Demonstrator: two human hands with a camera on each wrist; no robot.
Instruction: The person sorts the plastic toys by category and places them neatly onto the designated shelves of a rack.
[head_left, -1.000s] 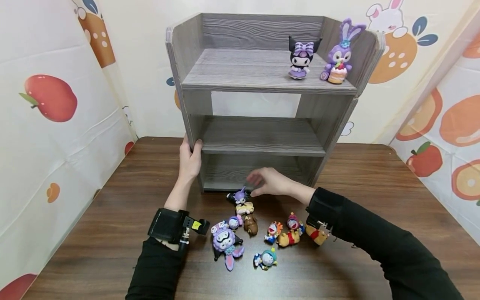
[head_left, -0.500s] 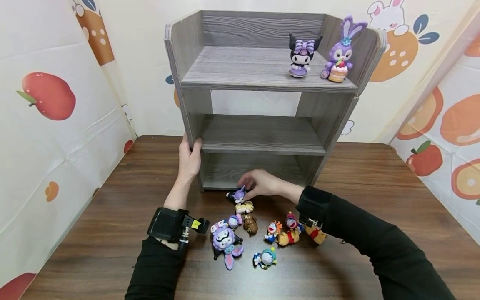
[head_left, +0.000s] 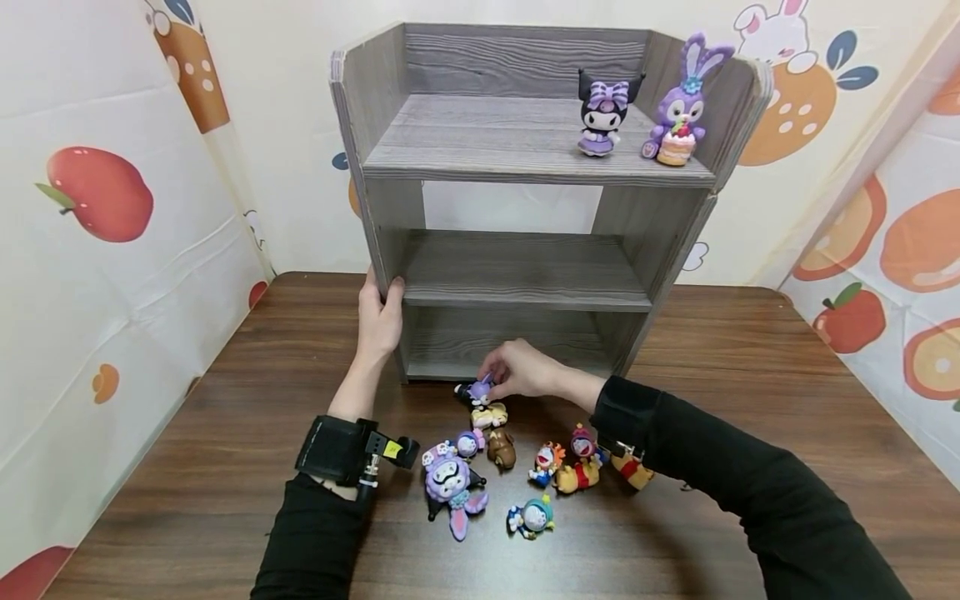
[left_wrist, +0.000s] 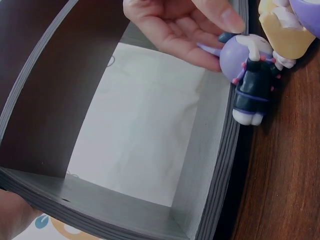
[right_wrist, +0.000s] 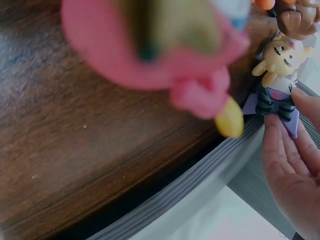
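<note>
My right hand [head_left: 525, 367] pinches a small figurine [head_left: 478, 392] with a purple head and black outfit, just in front of the bottom shelf. In the left wrist view this figurine [left_wrist: 252, 90] shows its back, thumb and fingers at its head. The right wrist view shows its black bow [right_wrist: 276, 106] by my fingertips. My left hand [head_left: 380, 321] grips the left side panel of the grey wooden shelf unit [head_left: 525, 271], thumb on the near side and fingers hidden behind. A yellow figurine [head_left: 489, 416] lies right below the pinched one.
A black-eared figurine [head_left: 598, 117] and a purple rabbit [head_left: 678, 112] stand on the top shelf. On the brown table [head_left: 300, 333] lie a large purple figurine [head_left: 450, 483], a brown one [head_left: 501, 448], a teal-hatted one [head_left: 531, 517] and a cluster including a yellow bear [head_left: 577, 476].
My right hand has moved left and down onto the purple-headed figurine, and its fingers have closed on it. My left hand stays on the shelf's side panel.
</note>
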